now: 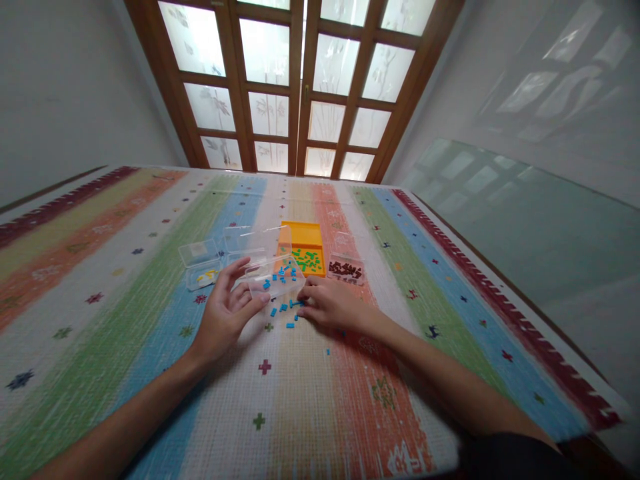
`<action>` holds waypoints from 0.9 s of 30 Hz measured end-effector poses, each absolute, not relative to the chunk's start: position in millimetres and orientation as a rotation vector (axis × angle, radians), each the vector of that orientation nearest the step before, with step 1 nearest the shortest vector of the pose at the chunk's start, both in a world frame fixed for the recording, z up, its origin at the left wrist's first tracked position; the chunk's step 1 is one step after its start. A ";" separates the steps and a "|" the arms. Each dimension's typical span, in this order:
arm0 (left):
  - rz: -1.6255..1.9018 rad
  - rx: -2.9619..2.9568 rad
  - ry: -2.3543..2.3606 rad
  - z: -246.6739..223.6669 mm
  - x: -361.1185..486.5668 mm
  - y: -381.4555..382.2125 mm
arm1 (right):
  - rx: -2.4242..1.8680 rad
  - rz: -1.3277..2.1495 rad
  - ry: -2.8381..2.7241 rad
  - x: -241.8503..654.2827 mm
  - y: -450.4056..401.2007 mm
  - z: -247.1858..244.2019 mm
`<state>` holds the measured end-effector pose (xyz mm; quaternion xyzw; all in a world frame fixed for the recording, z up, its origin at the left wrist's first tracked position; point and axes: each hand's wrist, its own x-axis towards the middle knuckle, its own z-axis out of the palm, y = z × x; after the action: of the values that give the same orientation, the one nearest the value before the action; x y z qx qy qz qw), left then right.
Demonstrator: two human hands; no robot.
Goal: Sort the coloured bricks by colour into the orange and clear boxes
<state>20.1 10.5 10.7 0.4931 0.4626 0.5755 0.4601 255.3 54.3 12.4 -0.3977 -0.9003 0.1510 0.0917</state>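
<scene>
My left hand [231, 303] is closed on the near left edge of a clear plastic box [260, 283], thumb in front and fingers behind. The box is tilted, its transparent lid [250, 237] standing open at the back, and several small blue bricks [281, 275] lie inside. On the cloth just in front is a loose scatter of more blue bricks [283, 307]. My right hand [323, 301] reaches down at the right of this scatter, fingers curled together by the bricks at the box's corner. Whatever its fingertips pinch is too small to make out.
Behind the clear box stands an open orange case [301, 233] with green bricks [307, 260]. A clear box with brown bricks [345, 269] is to its right. At the left sits a small open box [193, 279] with yellow pieces. The striped tablecloth [310, 413] covers the table.
</scene>
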 end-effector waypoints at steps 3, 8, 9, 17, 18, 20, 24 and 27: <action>1.418 1.217 1.136 12.1 20.0 10.7 | -1.133 0.442 -2.690 254.6 52.7 15.7; 1.426 1.231 1.152 14.1 19.7 11.1 | -1.095 0.476 -2.729 252.8 54.4 16.8; 1.427 1.233 1.155 14.5 19.8 11.1 | -1.089 0.482 -2.728 252.6 55.0 16.3; 1.423 1.220 1.165 17.9 22.2 9.3 | -1.029 0.503 -2.714 254.9 58.6 8.6; 1.422 1.217 1.166 18.2 22.3 9.1 | -1.020 0.509 -2.715 255.6 59.1 8.4; 1.422 1.211 1.166 18.5 22.2 9.1 | -0.995 0.533 -2.718 257.0 60.1 8.5; 1.420 1.198 1.147 17.1 21.3 9.5 | -0.948 0.590 -2.712 257.9 60.6 7.5; 1.418 1.193 1.136 16.3 20.4 9.3 | -0.917 0.596 -2.693 256.6 60.3 3.8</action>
<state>20.4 9.3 16.3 0.4856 0.4626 0.5776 0.4653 256.6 60.3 3.8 -0.3131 -0.9202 0.2036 0.1171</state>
